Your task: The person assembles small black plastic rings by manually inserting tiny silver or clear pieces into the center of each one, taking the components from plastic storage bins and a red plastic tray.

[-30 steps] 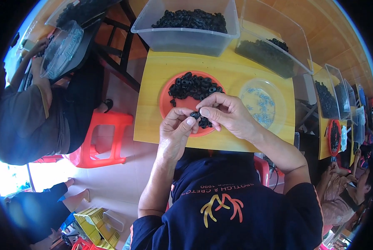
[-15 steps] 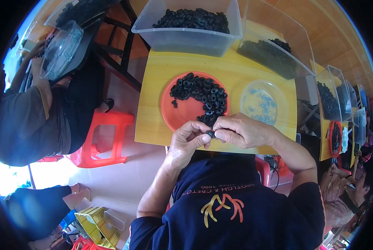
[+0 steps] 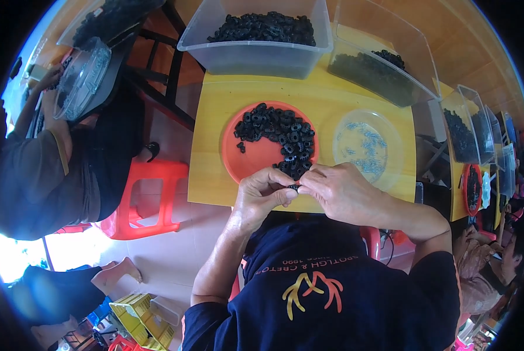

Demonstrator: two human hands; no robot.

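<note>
Small blk part [image 3: 294,188] pinched btwn both hands' fingertips, nr side of red tray [image 3: 247,161].
L hand [image 3: 261,196] grips the part, thumb vs. fingers; R hand [image 3: 341,190] has its fingertips bunched at the part's R side, but can't tell if they grasp it, or smth tiny, or just press. Part sits straight btwn the two hands, L one covering more of it; long axis hidden, can't tell. Pile of blk parts [image 3: 297,143] lies in the tray just beyond the fingertips, away from the body, w/ its nr end right by them. Clear round dish [image 3: 345,131] w/ small bits is to the R, beyond R hand & nearer to it than to L. Both sit on yellow table [image 3: 212,105].
</note>
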